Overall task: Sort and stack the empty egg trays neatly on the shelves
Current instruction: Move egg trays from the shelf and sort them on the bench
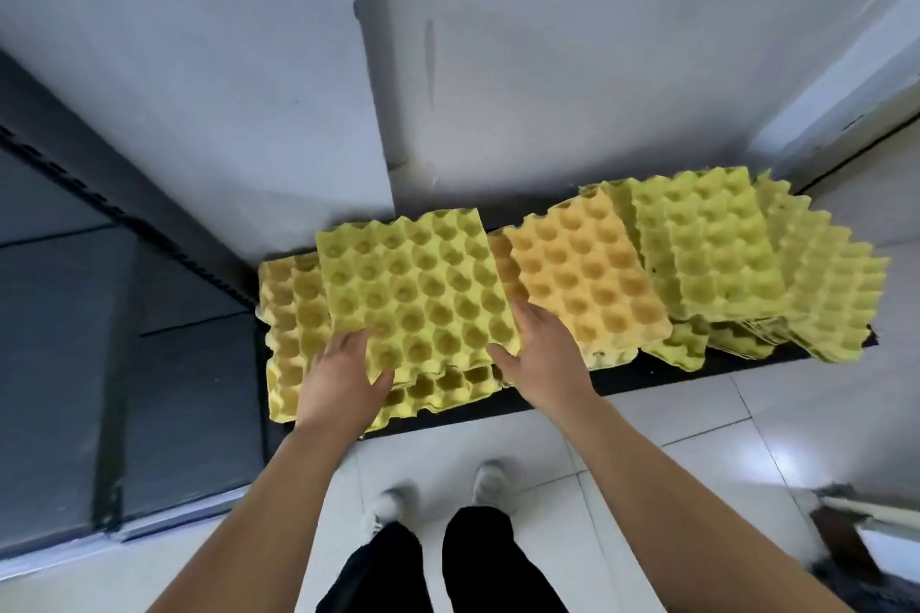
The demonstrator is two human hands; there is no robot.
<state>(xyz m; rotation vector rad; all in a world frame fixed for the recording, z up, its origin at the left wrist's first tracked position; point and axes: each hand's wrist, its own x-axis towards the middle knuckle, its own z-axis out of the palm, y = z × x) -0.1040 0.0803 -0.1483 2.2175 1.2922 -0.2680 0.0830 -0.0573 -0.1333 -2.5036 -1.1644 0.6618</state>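
Two pale shoes (393, 503) and black trousers (383, 567) are seen nearest, on white floor tiles (697, 423). Both bare forearms are extended forward. The near-left corner of a yellow-green egg tray (418, 294) is gripped by the left hand (343, 373), fingers on top, thumb at the front edge. The near-right corner is held by the right hand (542, 353), thumb against the edge. The tray is held tilted just above a low stack of similar trays (438, 388) on a black shelf (647, 373). An orange-yellow stack (284, 314) is partly covered at left. To the right, an orange tray (587, 274) is laid askew, then a green stack (717, 244) and a fanned pile (826, 294) overhanging the shelf end. A white wall (597, 65) is behind.
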